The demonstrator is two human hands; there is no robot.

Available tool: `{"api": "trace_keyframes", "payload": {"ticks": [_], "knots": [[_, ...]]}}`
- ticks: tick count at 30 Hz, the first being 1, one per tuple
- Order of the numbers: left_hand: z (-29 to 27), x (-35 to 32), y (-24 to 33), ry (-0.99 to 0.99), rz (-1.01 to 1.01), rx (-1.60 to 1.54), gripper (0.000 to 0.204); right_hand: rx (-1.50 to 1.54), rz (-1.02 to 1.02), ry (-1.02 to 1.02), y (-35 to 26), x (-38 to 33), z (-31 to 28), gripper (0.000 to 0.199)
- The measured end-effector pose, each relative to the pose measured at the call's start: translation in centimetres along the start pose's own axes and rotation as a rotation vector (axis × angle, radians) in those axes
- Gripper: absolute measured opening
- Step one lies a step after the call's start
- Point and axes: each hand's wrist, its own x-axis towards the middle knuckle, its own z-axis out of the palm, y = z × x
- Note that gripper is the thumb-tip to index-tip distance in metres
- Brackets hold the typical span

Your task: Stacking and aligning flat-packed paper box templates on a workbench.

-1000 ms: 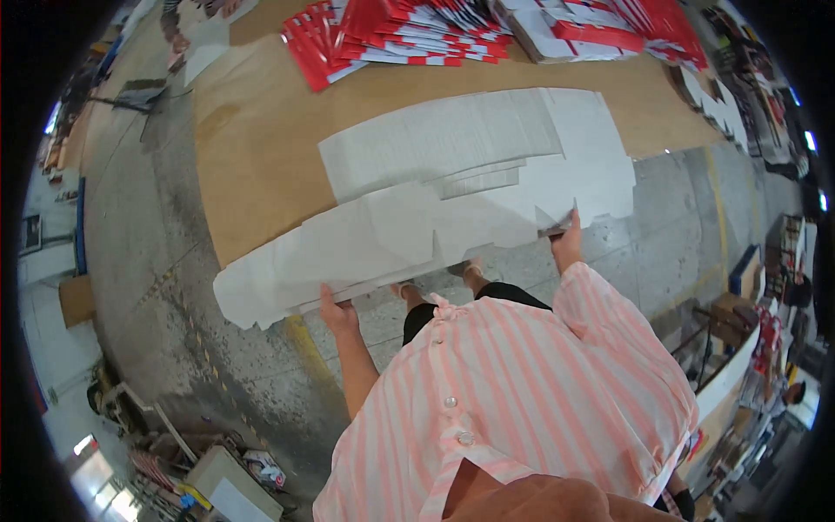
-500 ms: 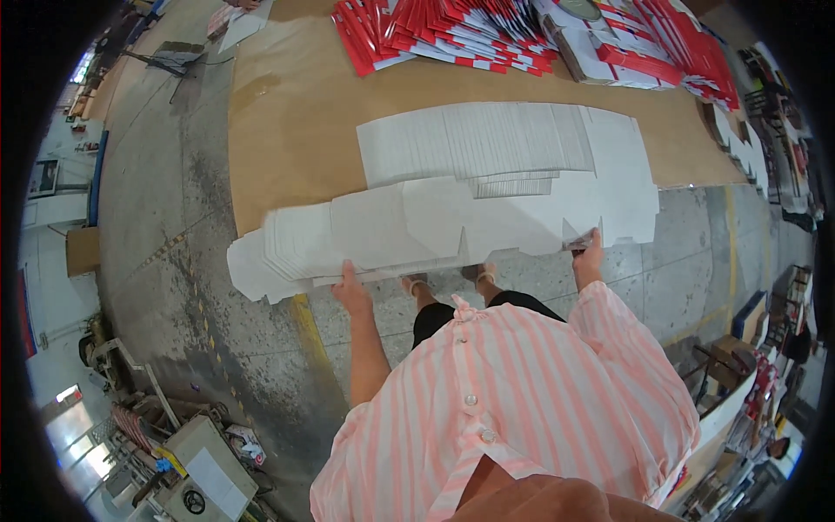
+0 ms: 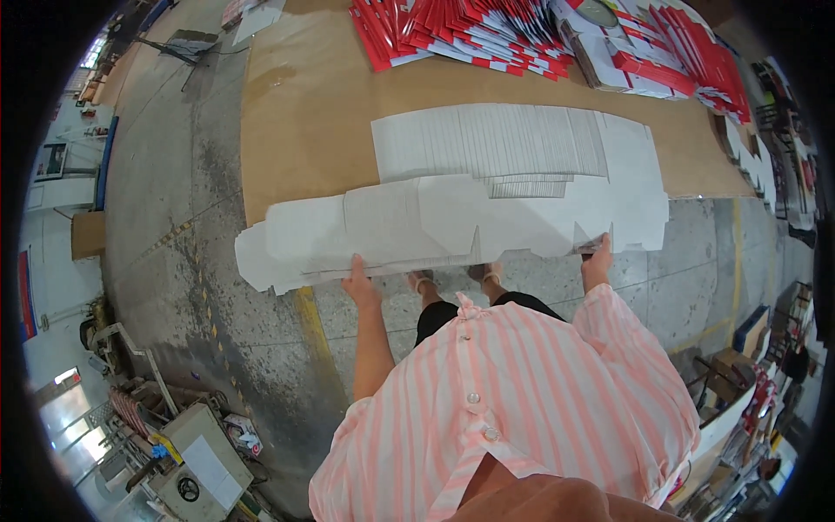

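Both the left hand (image 3: 358,277) and right hand (image 3: 597,261) grip the near edge of a wide, flat white die-cut cardboard sheet (image 3: 417,228) held over the brown cardboard floor mat (image 3: 313,113); light but floppy, it likely needs well-spread grips.

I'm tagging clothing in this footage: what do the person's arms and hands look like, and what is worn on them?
Both hands, left hand and right hand, are bare, without gloves. The left forearm is uncovered. The right arm wears a loose sleeve of a pink-and-white striped, buttoned shirt. No watch or rings can be made out.
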Motion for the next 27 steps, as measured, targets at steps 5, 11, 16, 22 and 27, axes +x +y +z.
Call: {"api": "trace_keyframes", "payload": {"ticks": [5,11,16,22,27], "knots": [[-0.4,1.0,0.2,0.067,-0.156,0.105,0.023,-0.038,-0.014,-0.014,-0.2,0.0,-0.3,0.035],[-0.1,1.0,-0.2,0.095,-0.112,0.029,0.026,-0.03,-0.017,0.058,-0.2,0.7,-0.1,0.039],[-2.0,1.6,-1.6,0.093,-0.114,0.273,0.025,-0.005,-0.039,-0.004,-0.1,1.3,-0.4,0.04],[-0.2,1.1,-0.1,-0.012,-0.291,-0.235,0.021,-0.027,-0.015,0.059,-0.3,1.6,-0.8,0.038],[-4.6,3.2,-3.4,0.061,0.183,0.558,0.032,-0.006,-0.03,-0.028,-0.2,0.1,1.3,0.038]]}}
